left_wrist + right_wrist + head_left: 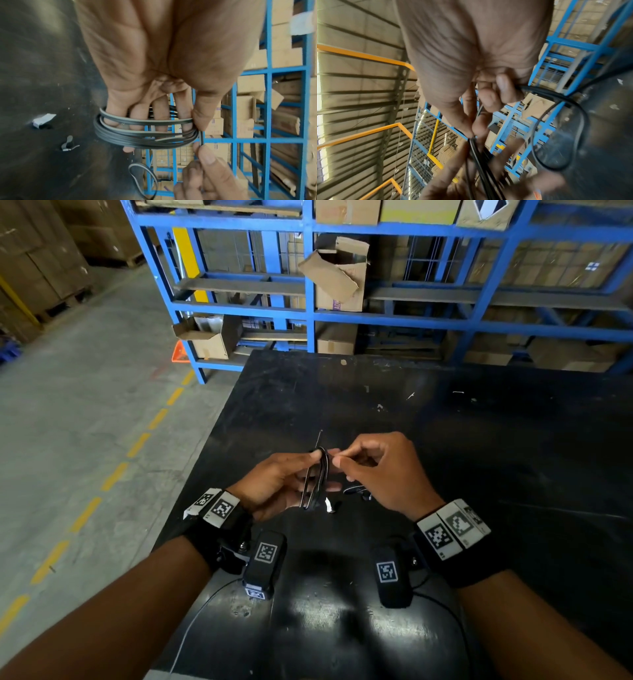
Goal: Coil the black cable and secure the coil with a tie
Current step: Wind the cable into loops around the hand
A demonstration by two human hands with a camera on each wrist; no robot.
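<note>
The black cable is wound in several loops round the fingers of my left hand, above the black table. In the left wrist view the coil circles the four fingers and the thumb presses it at one side. My right hand pinches the cable strand between thumb and forefinger right at the top of the coil. A slack loop of cable hangs from the right hand towards the table. A small bent grey strip lies on the table below the coil.
A white scrap and small dark bits lie on the table under the hands. Blue shelving with cardboard boxes stands behind the table. The concrete floor with a dashed yellow line lies to the left.
</note>
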